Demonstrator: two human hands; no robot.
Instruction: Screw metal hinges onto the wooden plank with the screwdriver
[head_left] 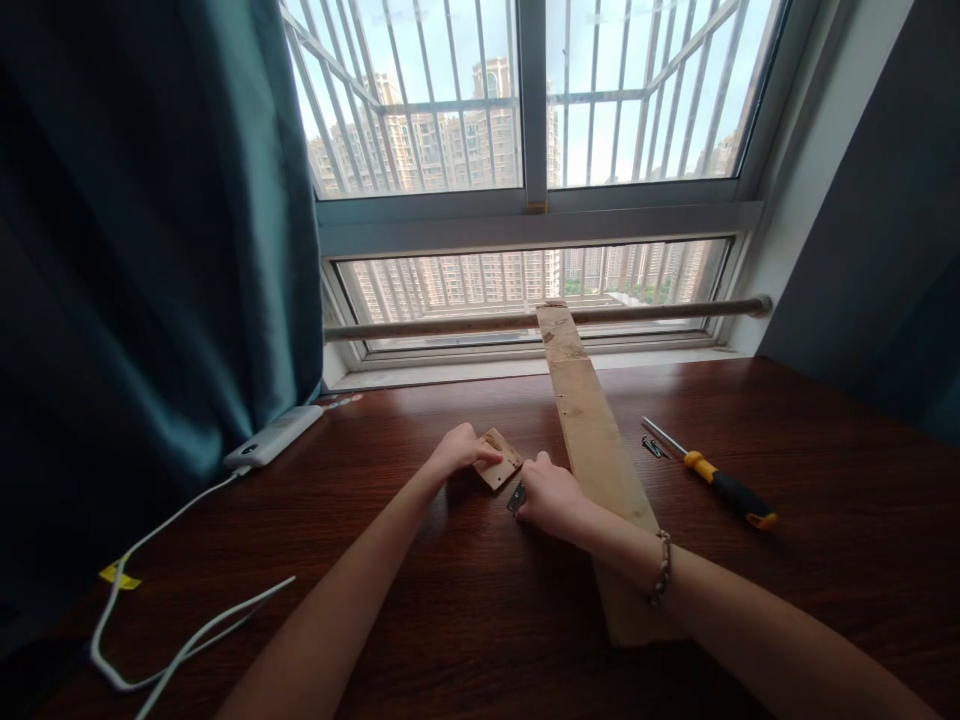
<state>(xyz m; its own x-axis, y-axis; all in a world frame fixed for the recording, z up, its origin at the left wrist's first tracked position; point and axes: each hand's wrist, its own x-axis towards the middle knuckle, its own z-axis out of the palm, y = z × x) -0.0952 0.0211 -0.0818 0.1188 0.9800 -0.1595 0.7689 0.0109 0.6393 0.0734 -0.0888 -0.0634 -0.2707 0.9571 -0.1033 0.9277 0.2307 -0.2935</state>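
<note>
My left hand (463,450) is closed on the left edge of a small flat piece of wood (496,476), which has dark holes in it. Just right of it, my right hand (549,490) grips a small dark metal hinge (516,497) with screw holes, held low over the table near the wood piece. Part of the hinge is hidden behind the fingers. Under my right forearm runs a long wooden board (600,420), its far end resting up by the window rail. A beaded bracelet (661,568) circles my right wrist.
Right of the board lie a screwdriver (724,485) with a yellow and black handle and several screws (652,446). A white power strip (276,436) with a white cable (180,520) is at the left, by the dark curtain (165,220). A metal rail (450,326) crosses the window.
</note>
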